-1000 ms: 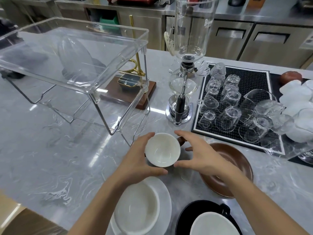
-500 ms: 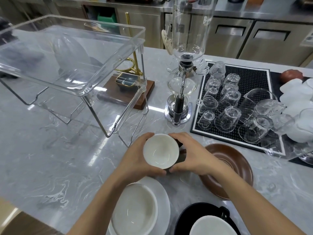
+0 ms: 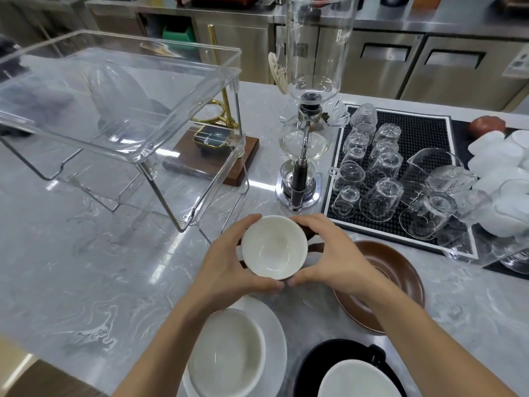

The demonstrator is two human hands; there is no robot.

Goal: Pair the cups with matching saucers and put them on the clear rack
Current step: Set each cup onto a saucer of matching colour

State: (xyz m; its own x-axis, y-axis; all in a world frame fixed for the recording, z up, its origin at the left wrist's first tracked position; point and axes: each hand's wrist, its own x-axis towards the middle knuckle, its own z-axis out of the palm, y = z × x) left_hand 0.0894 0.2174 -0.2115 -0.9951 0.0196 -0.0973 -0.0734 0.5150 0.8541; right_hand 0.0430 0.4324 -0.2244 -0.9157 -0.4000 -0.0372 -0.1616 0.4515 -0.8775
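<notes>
Both hands wrap a cup [image 3: 274,247] with a white inside and a dark brown outside, held upright just above the marble counter. My left hand [image 3: 229,263] grips its left side, my right hand [image 3: 335,257] its right side by the brown handle. A brown saucer [image 3: 392,279] lies right of the cup, partly under my right forearm. A white cup [image 3: 226,351] sits on a white saucer [image 3: 276,336] near the front edge. A black cup with a white inside [image 3: 357,379] stands on a black saucer [image 3: 317,359]. The clear rack [image 3: 120,90] stands at the back left.
A glass siphon coffee maker [image 3: 305,133] stands right behind the cup. A black mat [image 3: 426,130] holds several upturned glasses at the right. A wooden base with a brass stand [image 3: 223,144] sits behind the rack's right leg. The marble counter [image 3: 71,267] stretches left.
My right hand has closed onto the cup's right side, so both hands now hold it. The cup has stayed in about the same spot beside the brown saucer.
</notes>
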